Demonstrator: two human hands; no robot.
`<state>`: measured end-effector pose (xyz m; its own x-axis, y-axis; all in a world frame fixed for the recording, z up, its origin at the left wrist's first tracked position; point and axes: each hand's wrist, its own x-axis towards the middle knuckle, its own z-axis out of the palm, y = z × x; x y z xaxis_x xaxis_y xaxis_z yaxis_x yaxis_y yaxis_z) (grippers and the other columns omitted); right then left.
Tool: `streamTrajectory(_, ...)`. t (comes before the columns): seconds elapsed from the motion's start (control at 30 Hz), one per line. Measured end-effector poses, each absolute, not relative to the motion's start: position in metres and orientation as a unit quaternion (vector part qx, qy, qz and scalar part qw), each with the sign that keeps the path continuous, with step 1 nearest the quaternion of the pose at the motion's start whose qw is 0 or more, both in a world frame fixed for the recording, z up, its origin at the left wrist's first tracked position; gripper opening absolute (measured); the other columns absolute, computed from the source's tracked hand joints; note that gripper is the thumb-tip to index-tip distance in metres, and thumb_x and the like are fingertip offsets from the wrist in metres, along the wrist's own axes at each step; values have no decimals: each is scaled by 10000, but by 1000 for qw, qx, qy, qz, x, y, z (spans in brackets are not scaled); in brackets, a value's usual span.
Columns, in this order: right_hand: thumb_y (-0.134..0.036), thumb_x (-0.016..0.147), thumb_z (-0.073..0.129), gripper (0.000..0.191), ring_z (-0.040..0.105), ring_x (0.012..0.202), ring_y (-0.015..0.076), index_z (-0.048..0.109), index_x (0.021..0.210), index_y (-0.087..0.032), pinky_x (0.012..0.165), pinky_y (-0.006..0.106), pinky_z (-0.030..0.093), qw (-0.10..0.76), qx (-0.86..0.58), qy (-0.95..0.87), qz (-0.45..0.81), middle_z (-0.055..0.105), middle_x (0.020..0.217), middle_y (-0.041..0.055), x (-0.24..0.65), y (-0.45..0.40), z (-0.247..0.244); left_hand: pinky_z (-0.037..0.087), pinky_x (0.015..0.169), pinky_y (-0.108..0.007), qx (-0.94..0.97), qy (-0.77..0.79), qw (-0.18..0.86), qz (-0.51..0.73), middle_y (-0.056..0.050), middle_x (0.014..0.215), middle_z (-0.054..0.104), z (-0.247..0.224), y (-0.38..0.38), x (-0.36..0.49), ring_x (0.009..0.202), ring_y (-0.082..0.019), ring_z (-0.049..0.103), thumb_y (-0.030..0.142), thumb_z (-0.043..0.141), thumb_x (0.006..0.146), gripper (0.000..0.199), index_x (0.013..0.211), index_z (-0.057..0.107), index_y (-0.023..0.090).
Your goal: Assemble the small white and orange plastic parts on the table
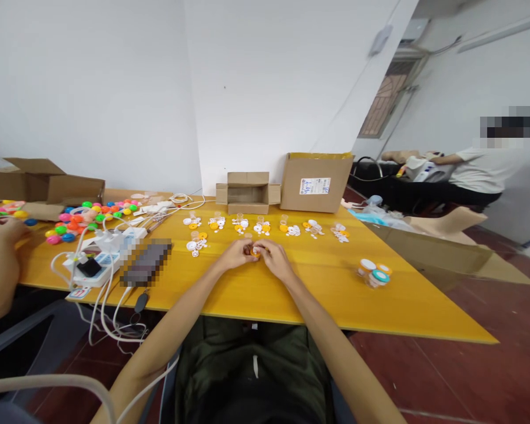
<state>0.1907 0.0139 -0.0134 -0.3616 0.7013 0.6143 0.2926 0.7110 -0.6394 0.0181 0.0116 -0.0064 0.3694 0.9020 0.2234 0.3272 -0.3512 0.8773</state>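
Near the middle of the table, my left hand (237, 255) is closed on the side of a small orange round plastic part (255, 253). My right hand (271, 258) pinches at the same part, with a bit of white showing between the fingertips; its exact shape is too small to make out. Just behind my hands stands a clear cup (248, 235), partly covered by the fingers. Beyond them runs a row of small piles, each with a clear cup, orange rings and white perforated discs, such as the pile with an orange ring (284, 228) and the one with white discs (195, 246).
Several lidded jars (373, 272) stand together at the right. An open small carton (248, 198) and a large box (315, 184) sit at the back. On the left are a power strip (101, 265), a phone (148, 262), cables, colourful balls (68, 237) and another person's arm (2, 265).
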Motion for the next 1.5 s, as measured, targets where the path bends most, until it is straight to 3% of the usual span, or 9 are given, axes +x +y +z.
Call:
streamTrajectory(1.17, -298, 859, 612, 109, 667, 766, 199, 696, 808, -250, 744, 298, 513, 459, -371, -780, 206, 739, 801, 22, 191, 12, -13, 375, 591, -224, 744, 430, 355, 367, 70, 623, 513, 1, 7, 20, 589, -97, 458, 235, 740, 668, 166, 734, 603, 167)
streamTrajectory(1.5, -412, 882, 535, 244, 658, 743, 208, 668, 770, -240, 724, 308, 509, 502, -401, -732, 226, 736, 790, 29, 190, 13, -12, 386, 583, -222, 735, 425, 362, 385, 69, 622, 531, -7, 12, 19, 585, -96, 474, 212, 754, 667, 184, 828, 679, 163)
